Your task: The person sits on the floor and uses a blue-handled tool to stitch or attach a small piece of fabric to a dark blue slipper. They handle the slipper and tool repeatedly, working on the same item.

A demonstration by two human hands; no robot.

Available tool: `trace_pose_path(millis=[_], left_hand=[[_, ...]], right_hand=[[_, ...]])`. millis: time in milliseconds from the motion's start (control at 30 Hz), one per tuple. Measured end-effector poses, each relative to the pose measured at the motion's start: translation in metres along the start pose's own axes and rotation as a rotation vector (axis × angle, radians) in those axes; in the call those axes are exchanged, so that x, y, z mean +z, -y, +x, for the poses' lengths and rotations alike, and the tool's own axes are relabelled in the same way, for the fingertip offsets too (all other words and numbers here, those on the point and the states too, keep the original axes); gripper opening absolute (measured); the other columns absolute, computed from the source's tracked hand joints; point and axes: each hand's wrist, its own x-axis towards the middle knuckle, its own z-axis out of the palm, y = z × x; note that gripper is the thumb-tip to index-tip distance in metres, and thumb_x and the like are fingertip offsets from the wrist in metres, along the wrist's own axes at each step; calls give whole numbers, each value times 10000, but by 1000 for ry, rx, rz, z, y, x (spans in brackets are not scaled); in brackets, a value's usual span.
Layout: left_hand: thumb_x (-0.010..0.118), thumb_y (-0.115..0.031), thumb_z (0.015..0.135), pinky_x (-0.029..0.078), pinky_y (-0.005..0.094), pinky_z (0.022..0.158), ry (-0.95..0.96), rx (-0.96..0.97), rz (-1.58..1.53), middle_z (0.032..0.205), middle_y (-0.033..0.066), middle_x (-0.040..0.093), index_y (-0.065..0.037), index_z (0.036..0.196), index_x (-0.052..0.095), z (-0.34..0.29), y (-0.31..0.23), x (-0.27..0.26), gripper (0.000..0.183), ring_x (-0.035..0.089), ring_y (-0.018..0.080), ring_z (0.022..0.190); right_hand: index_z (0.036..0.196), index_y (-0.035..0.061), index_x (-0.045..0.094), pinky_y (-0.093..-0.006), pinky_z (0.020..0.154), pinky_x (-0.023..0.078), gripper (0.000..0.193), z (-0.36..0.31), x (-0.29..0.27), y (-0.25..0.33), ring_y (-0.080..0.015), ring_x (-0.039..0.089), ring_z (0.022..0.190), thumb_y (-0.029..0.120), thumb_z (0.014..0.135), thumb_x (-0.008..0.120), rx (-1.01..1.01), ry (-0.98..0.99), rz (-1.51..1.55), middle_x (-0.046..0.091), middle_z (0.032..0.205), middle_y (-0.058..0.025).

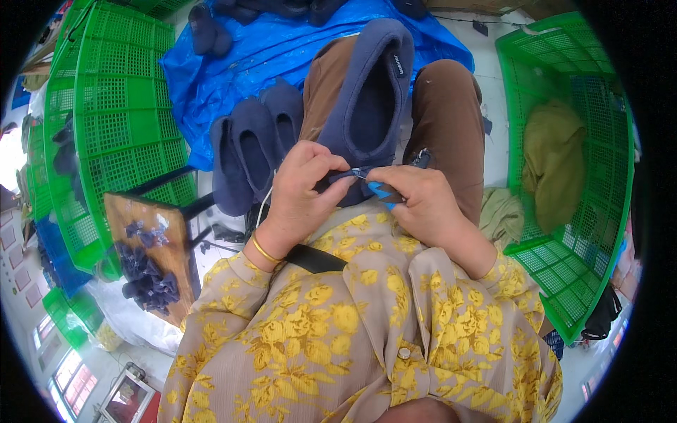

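Observation:
A dark blue fabric slipper [384, 84] stands between my knees, toe pointing away and its opening facing up. At its heel end, my left hand [303, 187] is closed, thumb and forefinger pinching the dark blue edge. My right hand [427, 201] is closed around a small tool with blue handles [383, 192]; its thin metal tip meets the pinched edge beside the left fingertips. A dark piece with a shiny end shows above the right knuckles; I cannot tell whether it belongs to the tool.
Several more blue slippers [254, 144] lie left of my knees, by a blue plastic sheet [247, 77]. Dark fabric scraps [144, 275] rest on a wooden stool [116, 211]. Green crates stand left [127, 106] and right [508, 84], the right one holding olive cloth [553, 162].

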Motion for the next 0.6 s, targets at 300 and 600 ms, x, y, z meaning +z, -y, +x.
trace_pose_path(millis=[300,600], left_hand=[[761,-16,670,462,327,650,-10,6,-9,809,75,565,-46,809,657,3,-3,1,176,579,240,778],[764,5,688,417,255,562,-36,20,31,826,50,563,-38,824,671,2,0,7,170,550,154,704]], right_hand=[[1040,9,661,-345,753,548,426,2,-2,7,-319,678,853,-92,629,616,60,74,-104,691,979,-171],[898,45,570,-430,637,491,209,10,9,4,-315,634,725,12,699,624,-10,38,-152,615,746,-127]])
